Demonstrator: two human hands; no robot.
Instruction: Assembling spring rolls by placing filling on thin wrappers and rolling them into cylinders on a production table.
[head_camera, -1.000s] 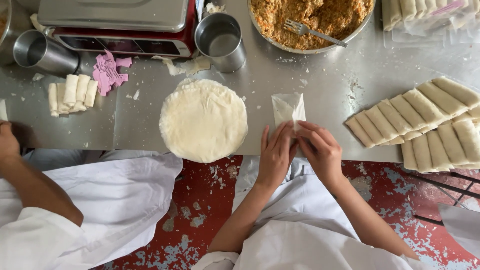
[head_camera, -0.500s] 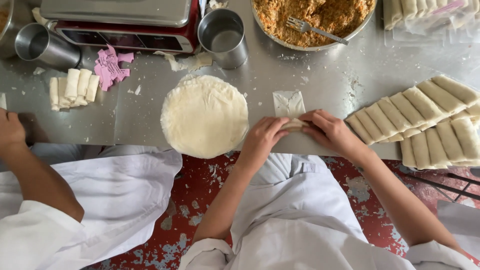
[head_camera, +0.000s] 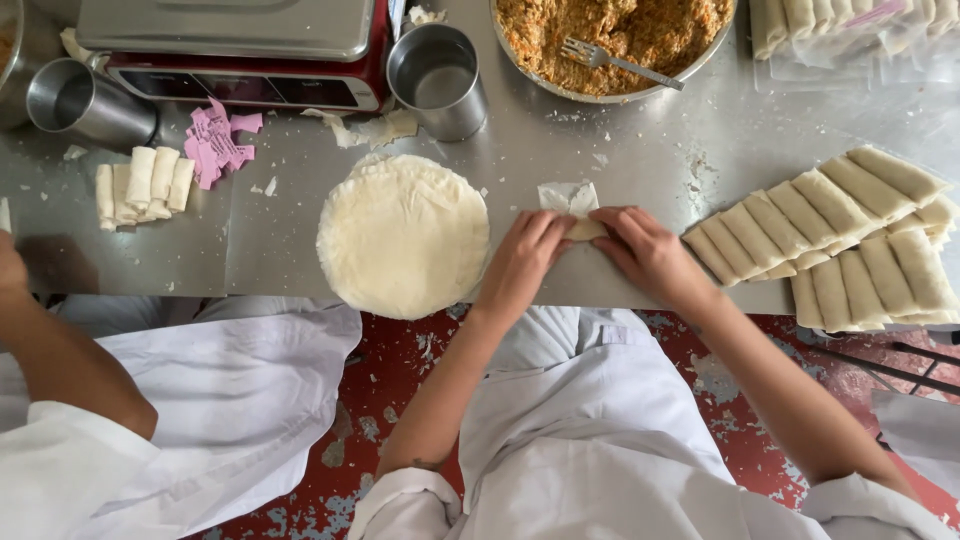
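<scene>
Fingers (head_camera: 590, 216) of both hands pinch wrapper (head_camera: 572, 199).

A thin, pale square wrapper (head_camera: 572, 205) lay flat on the steel surface (head_camera: 620, 160), its near part rolled into a small tube under the fingertips of the left hand (head_camera: 522, 262) and right hand (head_camera: 648, 252). Its far edge, still unrolled, stuck out just beyond both hands.
</scene>
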